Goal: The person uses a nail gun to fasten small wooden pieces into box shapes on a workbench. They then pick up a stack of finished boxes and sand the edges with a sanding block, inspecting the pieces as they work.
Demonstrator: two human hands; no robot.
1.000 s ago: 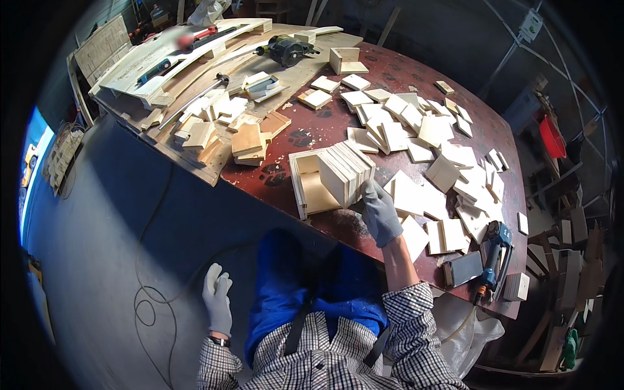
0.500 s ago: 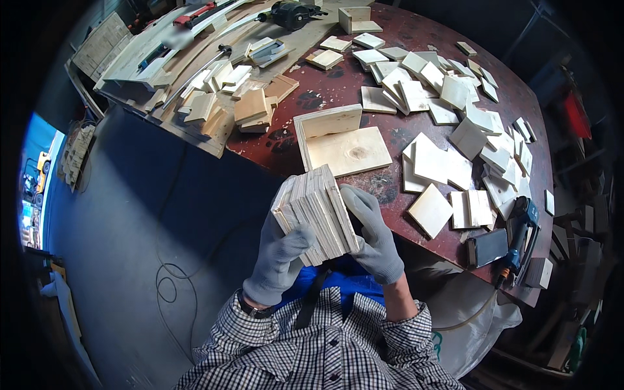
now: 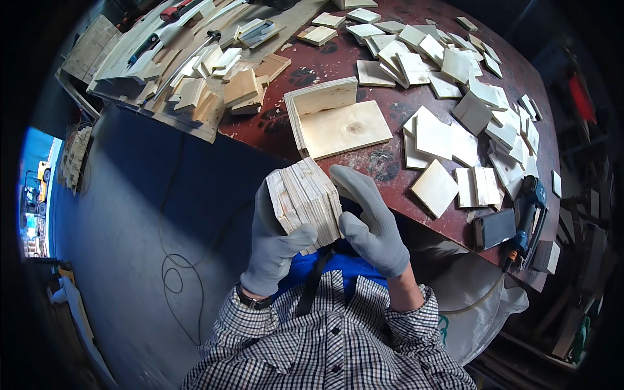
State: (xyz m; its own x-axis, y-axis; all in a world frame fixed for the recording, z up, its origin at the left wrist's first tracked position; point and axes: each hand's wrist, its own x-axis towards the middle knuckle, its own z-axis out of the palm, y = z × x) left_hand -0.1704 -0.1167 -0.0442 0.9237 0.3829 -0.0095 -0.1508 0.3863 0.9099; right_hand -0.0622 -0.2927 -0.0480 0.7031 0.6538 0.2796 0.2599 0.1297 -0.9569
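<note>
A thick stack of square plywood pieces (image 3: 305, 203) is held up in front of my body, its layered edges showing. My gloved left hand (image 3: 270, 250) grips it from the left side, thumb across the near edges. On the right side, my gloved right hand (image 3: 376, 227) has its fingers stretched out and its thumb apart, close against the stack's face; whether it touches cannot be made out. Just beyond, on the table edge, stands a wooden corner jig (image 3: 354, 130) made of a flat board with two raised sides.
Many loose plywood squares (image 3: 434, 133) cover the dark red table (image 3: 331, 68). A nail gun (image 3: 530, 208) with a hose lies at the right edge beside a dark block (image 3: 494, 229). Wood offcuts (image 3: 244, 88) are heaped at the left. A cable (image 3: 172, 273) coils on the floor.
The stack has turned slightly and come a little lower and left in my left hand. My right hand's fingers have straightened and spread from its side. The view has shifted slightly.
</note>
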